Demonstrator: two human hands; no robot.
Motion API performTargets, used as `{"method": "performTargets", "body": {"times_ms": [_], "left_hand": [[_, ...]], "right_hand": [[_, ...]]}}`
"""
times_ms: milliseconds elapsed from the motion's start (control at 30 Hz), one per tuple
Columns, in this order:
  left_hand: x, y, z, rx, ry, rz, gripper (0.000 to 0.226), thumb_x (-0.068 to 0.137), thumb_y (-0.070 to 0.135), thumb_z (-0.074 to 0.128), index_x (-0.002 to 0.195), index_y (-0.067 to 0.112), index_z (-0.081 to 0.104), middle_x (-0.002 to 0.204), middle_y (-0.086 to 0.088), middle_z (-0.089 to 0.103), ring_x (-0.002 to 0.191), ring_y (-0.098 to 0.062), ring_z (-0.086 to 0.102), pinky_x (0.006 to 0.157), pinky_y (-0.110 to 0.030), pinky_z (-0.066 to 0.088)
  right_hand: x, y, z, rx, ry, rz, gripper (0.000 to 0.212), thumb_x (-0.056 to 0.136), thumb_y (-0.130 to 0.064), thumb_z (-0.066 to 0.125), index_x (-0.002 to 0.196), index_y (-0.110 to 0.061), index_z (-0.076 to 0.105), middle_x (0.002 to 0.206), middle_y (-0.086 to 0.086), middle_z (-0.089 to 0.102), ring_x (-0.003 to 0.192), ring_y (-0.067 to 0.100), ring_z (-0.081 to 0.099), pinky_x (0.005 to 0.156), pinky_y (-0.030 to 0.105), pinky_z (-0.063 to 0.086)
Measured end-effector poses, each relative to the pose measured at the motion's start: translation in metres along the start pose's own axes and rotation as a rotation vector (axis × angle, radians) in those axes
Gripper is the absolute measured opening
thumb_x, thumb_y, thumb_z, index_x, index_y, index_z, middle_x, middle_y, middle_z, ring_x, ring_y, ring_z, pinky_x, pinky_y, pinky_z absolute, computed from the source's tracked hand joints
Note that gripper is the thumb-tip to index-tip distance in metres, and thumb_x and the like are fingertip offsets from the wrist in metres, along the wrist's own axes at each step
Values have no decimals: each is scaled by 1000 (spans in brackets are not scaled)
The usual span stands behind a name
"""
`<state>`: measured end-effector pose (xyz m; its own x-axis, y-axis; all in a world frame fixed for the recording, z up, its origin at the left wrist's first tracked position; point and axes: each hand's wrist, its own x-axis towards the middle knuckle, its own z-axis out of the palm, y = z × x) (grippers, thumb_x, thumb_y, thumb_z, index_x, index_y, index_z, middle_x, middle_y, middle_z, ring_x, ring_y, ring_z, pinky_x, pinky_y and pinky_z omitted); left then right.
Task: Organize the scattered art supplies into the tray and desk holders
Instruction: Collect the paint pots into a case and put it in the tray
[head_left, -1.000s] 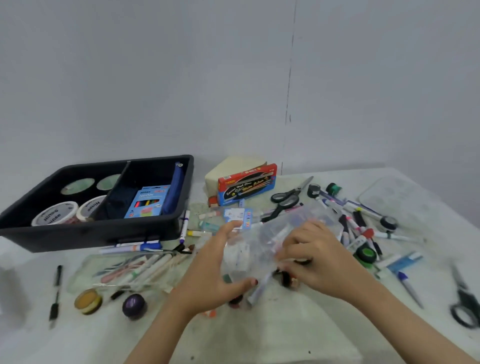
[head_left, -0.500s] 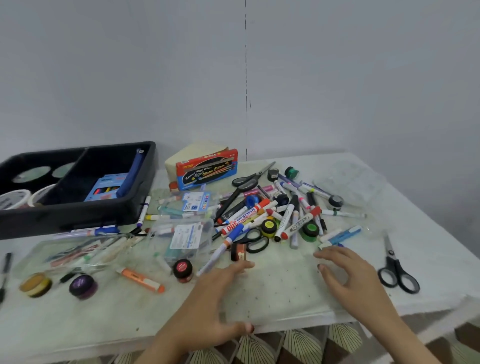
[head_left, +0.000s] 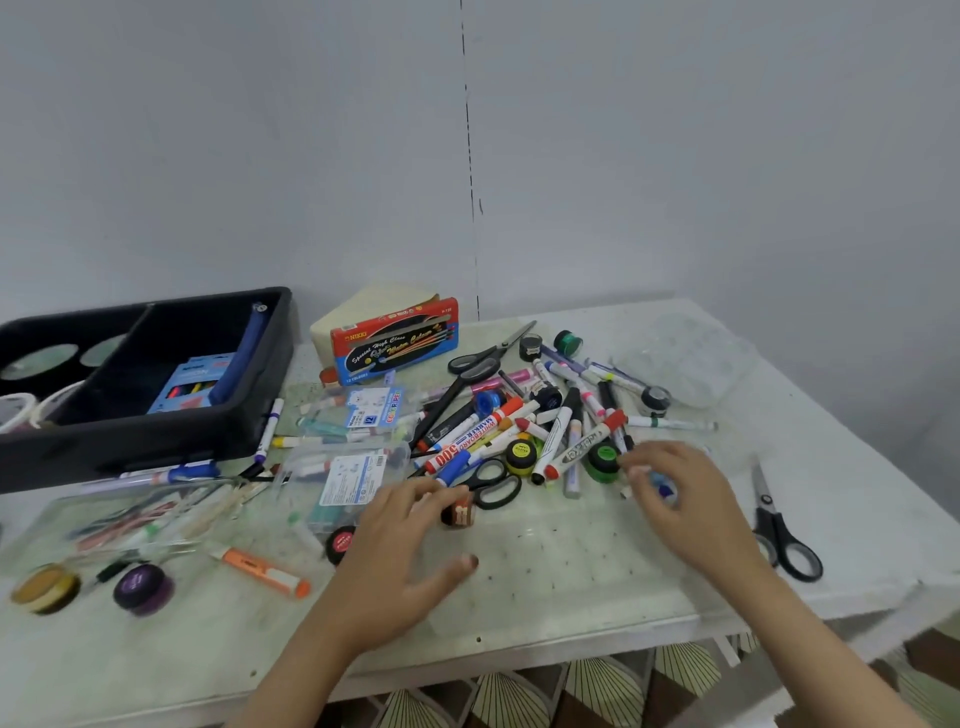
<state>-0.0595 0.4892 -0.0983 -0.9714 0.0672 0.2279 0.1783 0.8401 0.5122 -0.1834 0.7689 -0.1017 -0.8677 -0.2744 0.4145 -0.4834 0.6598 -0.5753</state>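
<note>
The black tray (head_left: 156, 447), well left of the left hand (head_left: 400, 551), holds only a few items, so most sorting seems undone. The marker pile (head_left: 519, 431) lies loose just beyond both hands. The left hand is spread; the right hand (head_left: 685, 499) curls downward, its grip too blurred to tell.

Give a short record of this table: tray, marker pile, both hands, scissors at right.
left side: black tray holding a blue pencil box
centre: markers heaped, outside the tray
hands: left hand open beside the heap; right hand with fingers curled at the heap's right edge, grip blurred
right side: black scissors lying flat, beyond the right hand
</note>
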Motion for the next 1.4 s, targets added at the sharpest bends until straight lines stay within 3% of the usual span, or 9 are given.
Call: {"method": "performTargets", "body": {"times_ms": [100, 200, 333, 500, 667, 767, 933, 1133, 1400], "left_hand": [[24, -13, -3, 108, 63, 26, 50, 81, 56, 41, 122, 34, 57, 117, 16, 51, 109, -3, 40, 93, -31, 39], [39, -19, -5, 177, 70, 48, 40, 74, 40, 55, 111, 30, 66, 111, 11, 58, 105, -7, 44, 88, -30, 39], [48, -23, -11, 196, 21, 63, 49, 66, 55, 55, 108, 34, 68, 112, 12, 54, 108, -8, 43, 89, -26, 31], [50, -25, -14, 133, -84, 4, 55, 62, 67, 43, 102, 39, 68, 115, 18, 45, 110, -2, 34, 88, -18, 22], [48, -25, -13, -67, 1, -38, 34, 66, 53, 56, 96, 40, 59, 109, 24, 54, 108, 4, 43, 89, -11, 31], [49, -14, -19, -287, 31, -127, 33, 68, 34, 64, 100, 35, 59, 104, 17, 63, 102, 5, 53, 83, -4, 35], [45, 0, -32, -383, -5, -79, 34, 64, 23, 72, 96, 35, 66, 95, 16, 67, 97, 0, 59, 82, -5, 39], [26, 11, -43, -130, -189, 37, 33, 65, 32, 76, 95, 37, 65, 93, 24, 60, 94, 0, 53, 79, -10, 39], [10, 1, -27, 147, -142, 30, 38, 70, 44, 67, 107, 36, 65, 99, 21, 52, 96, -2, 42, 85, -21, 35]], "right_hand": [[39, 19, -4, -172, 30, 30, 26, 86, -7, 60, 108, -15, 70, 112, 7, 64, 102, 24, 54, 85, 31, 36], [70, 25, -6, -463, -42, 52, 44, 83, -8, 60, 126, -19, 60, 133, 18, 51, 119, 38, 45, 95, 44, 35], [95, 24, -10, -829, -248, 36, 61, 80, -14, 56, 137, -34, 44, 154, 14, 17, 138, 32, 18, 109, 43, 17], [109, 24, -14, -987, -316, -80, 49, 85, -10, 56, 128, -31, 53, 156, 13, 11, 142, 31, 12, 112, 49, 11], [114, 23, -18, -886, -305, -169, 41, 87, -18, 61, 127, -24, 54, 150, 10, 32, 138, 28, 25, 111, 44, 15], [108, 10, -17, -665, -259, -122, 32, 90, -23, 57, 122, -23, 54, 120, 2, 60, 114, 23, 49, 103, 38, 27], [81, -25, -17, -262, -89, -176, 35, 80, -25, 68, 112, -17, 59, 89, -3, 62, 85, 22, 56, 82, 36, 37], [33, -65, -8, -32, -143, -331, 30, 76, -44, 58, 103, -30, 56, 89, -17, 59, 83, 4, 51, 82, 25, 33], [-2, -78, 19, 31, -350, -506, 31, 75, -39, 62, 106, -35, 56, 98, -23, 58, 94, -4, 47, 94, 21, 25]]}}
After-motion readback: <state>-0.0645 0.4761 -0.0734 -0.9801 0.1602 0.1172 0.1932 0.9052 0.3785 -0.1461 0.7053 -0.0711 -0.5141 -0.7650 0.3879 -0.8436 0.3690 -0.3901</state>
